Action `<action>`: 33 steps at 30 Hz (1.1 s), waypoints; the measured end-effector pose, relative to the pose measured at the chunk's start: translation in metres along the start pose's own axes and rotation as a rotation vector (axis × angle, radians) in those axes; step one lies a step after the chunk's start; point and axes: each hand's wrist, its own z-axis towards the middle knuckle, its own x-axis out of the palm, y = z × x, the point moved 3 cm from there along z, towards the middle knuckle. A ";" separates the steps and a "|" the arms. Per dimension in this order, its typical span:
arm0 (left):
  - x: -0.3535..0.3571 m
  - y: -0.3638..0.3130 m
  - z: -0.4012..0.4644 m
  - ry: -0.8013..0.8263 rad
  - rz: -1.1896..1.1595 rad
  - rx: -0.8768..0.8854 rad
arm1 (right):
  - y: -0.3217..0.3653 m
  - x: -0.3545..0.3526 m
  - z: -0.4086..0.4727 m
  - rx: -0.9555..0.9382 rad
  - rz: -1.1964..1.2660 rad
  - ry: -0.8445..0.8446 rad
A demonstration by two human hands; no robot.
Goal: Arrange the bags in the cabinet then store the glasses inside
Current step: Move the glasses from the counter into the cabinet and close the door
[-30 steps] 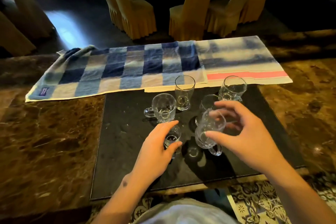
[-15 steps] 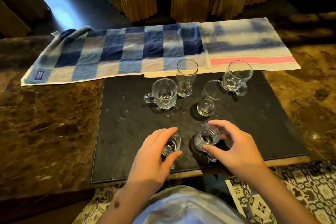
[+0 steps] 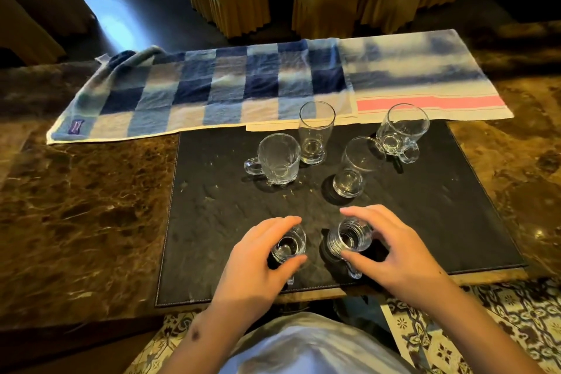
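Hands now grip 2 small glasses: left hand point(image 3: 258, 258) one point(image 3: 288, 244); right hand point(image 3: 391, 249) another point(image 3: 349, 238), set down.

blue checked towel point(image 3: 212, 91), black mat point(image 3: 230, 209)

Left hand point(image 3: 258, 264) grips small glass point(image 3: 288, 244) on black mat point(image 3: 212, 222); right hand point(image 3: 394, 255) grips ribbed glass point(image 3: 349, 238) beside it; four glasses behind, near checked towel point(image 3: 212, 88); marble worktop point(image 3: 76, 206).
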 end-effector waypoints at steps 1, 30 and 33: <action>0.000 0.000 0.000 -0.001 0.004 0.001 | 0.000 0.001 0.000 -0.002 0.003 -0.004; -0.053 -0.046 0.136 -0.108 0.340 0.171 | 0.010 -0.057 0.051 0.031 0.103 -0.530; -0.046 -0.035 0.155 0.115 0.484 0.065 | 0.005 -0.050 0.060 0.057 0.058 -0.428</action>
